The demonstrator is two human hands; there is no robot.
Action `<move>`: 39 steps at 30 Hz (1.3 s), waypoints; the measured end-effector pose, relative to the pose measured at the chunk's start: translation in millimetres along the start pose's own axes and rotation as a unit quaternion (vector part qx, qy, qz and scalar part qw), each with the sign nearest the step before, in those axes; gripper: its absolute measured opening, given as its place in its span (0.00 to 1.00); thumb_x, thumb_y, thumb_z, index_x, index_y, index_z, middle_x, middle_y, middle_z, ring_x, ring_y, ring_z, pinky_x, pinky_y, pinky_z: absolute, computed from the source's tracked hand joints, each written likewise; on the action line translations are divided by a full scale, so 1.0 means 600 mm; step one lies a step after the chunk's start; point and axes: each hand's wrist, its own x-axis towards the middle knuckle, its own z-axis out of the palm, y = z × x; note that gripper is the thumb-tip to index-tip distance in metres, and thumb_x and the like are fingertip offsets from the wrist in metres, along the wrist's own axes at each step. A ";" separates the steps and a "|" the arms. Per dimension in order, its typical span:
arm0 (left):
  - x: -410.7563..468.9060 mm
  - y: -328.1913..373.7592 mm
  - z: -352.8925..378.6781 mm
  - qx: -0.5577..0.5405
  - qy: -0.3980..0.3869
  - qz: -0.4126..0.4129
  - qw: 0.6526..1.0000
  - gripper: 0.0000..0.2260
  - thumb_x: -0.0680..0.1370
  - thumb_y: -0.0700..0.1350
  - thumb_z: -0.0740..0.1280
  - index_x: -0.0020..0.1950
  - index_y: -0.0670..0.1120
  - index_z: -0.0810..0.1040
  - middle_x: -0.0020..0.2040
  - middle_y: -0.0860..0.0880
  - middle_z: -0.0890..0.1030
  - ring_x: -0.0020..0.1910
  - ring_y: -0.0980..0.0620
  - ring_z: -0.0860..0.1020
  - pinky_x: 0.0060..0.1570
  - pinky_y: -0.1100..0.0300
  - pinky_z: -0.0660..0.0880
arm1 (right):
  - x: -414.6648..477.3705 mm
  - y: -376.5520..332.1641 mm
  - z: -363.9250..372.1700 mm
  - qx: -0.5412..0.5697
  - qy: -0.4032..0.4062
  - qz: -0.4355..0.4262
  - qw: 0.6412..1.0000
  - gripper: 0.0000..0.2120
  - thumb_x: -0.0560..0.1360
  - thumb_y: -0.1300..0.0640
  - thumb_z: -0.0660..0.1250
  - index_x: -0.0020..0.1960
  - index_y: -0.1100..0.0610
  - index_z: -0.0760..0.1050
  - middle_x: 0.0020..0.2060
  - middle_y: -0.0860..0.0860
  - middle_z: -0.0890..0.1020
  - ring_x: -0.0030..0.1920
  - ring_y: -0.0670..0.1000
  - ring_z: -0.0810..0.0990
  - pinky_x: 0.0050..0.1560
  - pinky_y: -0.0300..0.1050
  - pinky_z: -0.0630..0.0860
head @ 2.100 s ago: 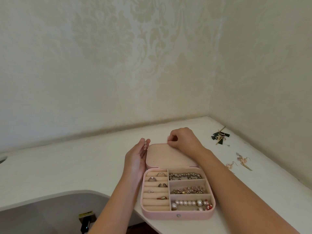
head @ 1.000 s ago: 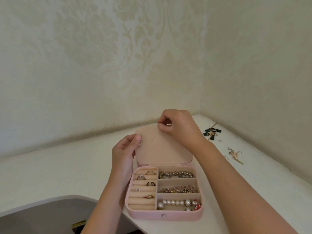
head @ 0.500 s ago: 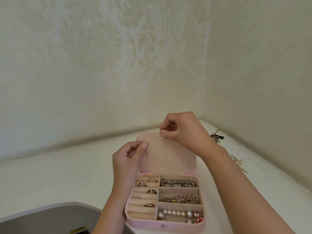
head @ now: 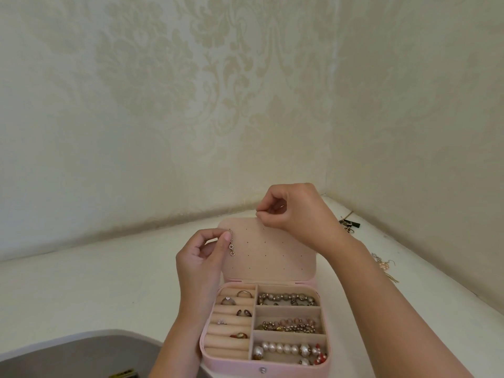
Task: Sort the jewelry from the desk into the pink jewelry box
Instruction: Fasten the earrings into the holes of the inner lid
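Observation:
The pink jewelry box (head: 231, 369) lies open on the white desk. Its perforated lid panel (head: 272, 257) is tilted up. My right hand (head: 297, 214) pinches the panel's top edge. My left hand (head: 203, 257) pinches a small drop earring (head: 232, 246) against the panel's upper left holes; its two little rings dangle below. In the tray, several rings (head: 228, 300) sit in the left ring rolls. A grey bead bracelet (head: 286, 298), a pink and gold bead bracelet (head: 291, 325) and a pearl bracelet (head: 289, 350) fill the right compartments.
Black bow earrings (head: 349, 223) and pink-gold drop earrings (head: 384, 266) lie on the desk at the right near the wall corner. The desk's curved front edge (head: 81, 334) runs at lower left, with a dark gap below it. Patterned walls close the back and right.
The lid panel has been raised from nearly flat to tilted up. My left hand has brought the earring from beside the lid onto its upper left holes.

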 end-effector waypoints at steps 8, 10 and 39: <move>0.007 0.002 -0.003 -0.043 -0.015 -0.035 0.998 0.08 0.73 0.38 0.70 0.50 0.46 0.79 0.36 0.48 0.83 0.35 0.57 0.79 0.39 0.67 0.75 | 0.003 0.001 -0.014 0.069 -0.030 0.048 0.996 0.04 0.68 0.63 0.74 0.37 0.56 0.81 0.34 0.49 0.84 0.35 0.42 0.79 0.39 0.32 0.75; 0.011 -0.001 -0.009 -0.055 -0.041 -0.054 0.996 0.08 0.70 0.42 0.71 0.48 0.46 0.81 0.38 0.47 0.84 0.39 0.54 0.80 0.44 0.58 0.78 | 0.004 0.001 -0.026 0.115 -0.063 0.076 0.988 0.04 0.68 0.63 0.74 0.38 0.56 0.82 0.35 0.52 0.84 0.36 0.44 0.80 0.42 0.35 0.76; -0.038 -0.016 -0.079 0.107 -0.117 0.234 0.959 0.08 0.75 0.46 0.65 0.52 0.57 0.72 0.47 0.60 0.75 0.48 0.56 0.78 0.49 0.69 0.74 | 0.049 -0.024 0.050 0.151 -0.412 0.176 0.881 0.03 0.71 0.63 0.71 0.45 0.58 0.82 0.38 0.52 0.84 0.38 0.48 0.82 0.47 0.39 0.79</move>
